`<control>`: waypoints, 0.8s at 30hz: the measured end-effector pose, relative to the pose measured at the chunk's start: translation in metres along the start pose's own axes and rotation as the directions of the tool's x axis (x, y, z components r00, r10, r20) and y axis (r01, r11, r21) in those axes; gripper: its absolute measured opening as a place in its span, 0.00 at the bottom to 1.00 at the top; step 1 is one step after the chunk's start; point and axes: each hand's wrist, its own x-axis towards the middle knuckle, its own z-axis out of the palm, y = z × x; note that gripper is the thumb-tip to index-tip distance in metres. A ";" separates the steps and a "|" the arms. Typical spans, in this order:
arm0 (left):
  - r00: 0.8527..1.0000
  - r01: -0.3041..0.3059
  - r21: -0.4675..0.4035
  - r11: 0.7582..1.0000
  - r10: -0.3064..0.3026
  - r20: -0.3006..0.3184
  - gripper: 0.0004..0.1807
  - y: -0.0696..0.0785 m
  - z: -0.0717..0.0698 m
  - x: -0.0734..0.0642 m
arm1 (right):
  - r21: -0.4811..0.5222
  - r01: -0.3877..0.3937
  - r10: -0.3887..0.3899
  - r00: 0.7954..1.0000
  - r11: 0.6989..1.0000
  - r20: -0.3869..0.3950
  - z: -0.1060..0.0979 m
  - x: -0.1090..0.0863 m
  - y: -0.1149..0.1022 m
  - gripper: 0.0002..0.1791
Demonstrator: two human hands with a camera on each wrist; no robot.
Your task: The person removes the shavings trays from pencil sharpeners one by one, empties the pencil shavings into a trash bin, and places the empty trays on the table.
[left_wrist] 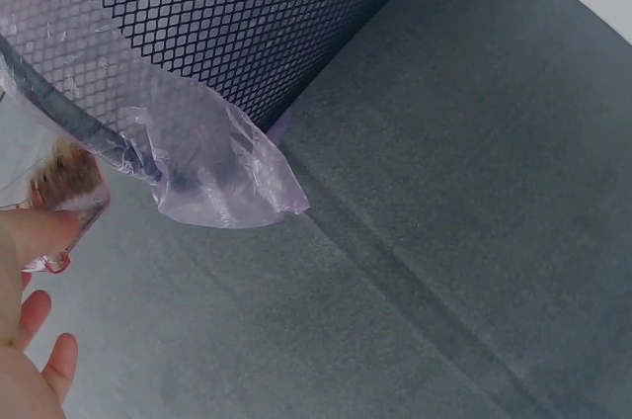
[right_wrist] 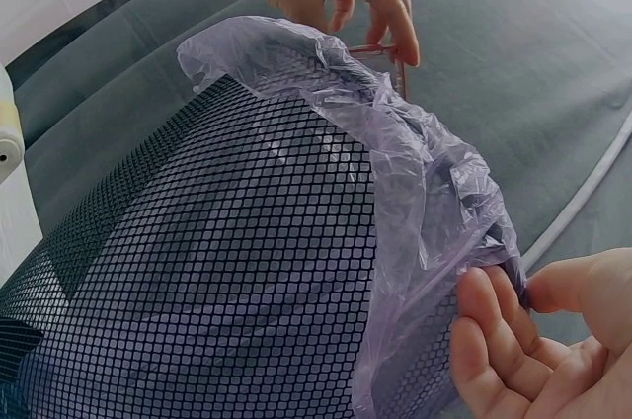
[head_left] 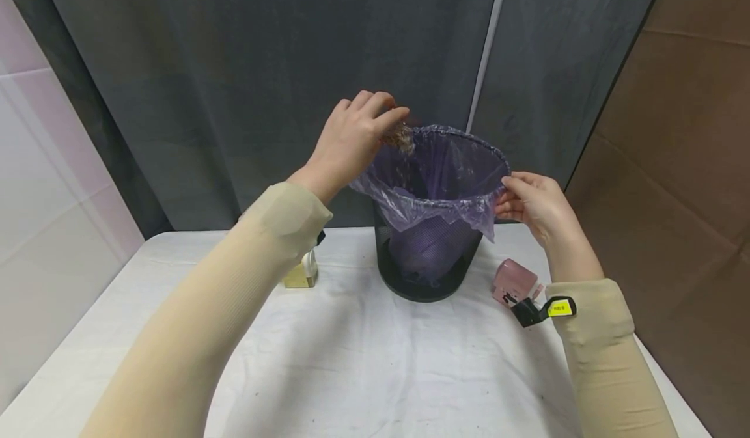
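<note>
A black mesh wastebasket (right_wrist: pixel 227 211), lined with a thin purple bin bag (head_left: pixel 404 213), stands toward the back of the white table. My left hand (head_left: pixel 348 138) is raised at its left rim and grips a small clear shavings container (left_wrist: pixel 89 207) with a reddish edge. The container is tipped over the opening; brown shavings (head_left: pixel 398 137) sit in it and bits drop below. At the right rim, my right hand (head_left: pixel 533 204) pinches the bag and the basket's edge between thumb and fingers.
A pink pencil-sharpener-like body (head_left: pixel 515 280) lies right of the basket, close to my right wrist. Partly behind my left forearm is a small yellow-and-white object (head_left: pixel 301 272). A dark curtain (head_left: pixel 263 86) hangs behind the table (head_left: pixel 375 366); small specks dot the cloth.
</note>
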 end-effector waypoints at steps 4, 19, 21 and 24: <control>0.999 -0.032 0.044 0.999 0.034 -0.026 0.22 0.000 0.001 0.000 | 0.010 0.002 -0.002 1.000 1.000 0.004 0.000 0.001 0.000 0.31; 0.990 -0.140 0.141 0.980 0.143 -0.016 0.23 0.004 -0.002 -0.003 | 0.017 -0.011 0.011 1.000 1.000 0.000 -0.002 0.001 0.001 0.32; 0.988 -0.152 0.150 0.977 0.154 0.004 0.25 0.004 -0.002 -0.003 | 0.016 -0.012 0.012 1.000 1.000 0.001 -0.002 0.001 0.002 0.32; 0.984 -0.177 0.176 0.968 0.174 0.034 0.27 0.005 -0.002 -0.003 | 0.016 -0.012 0.012 1.000 1.000 0.003 -0.002 0.001 0.002 0.32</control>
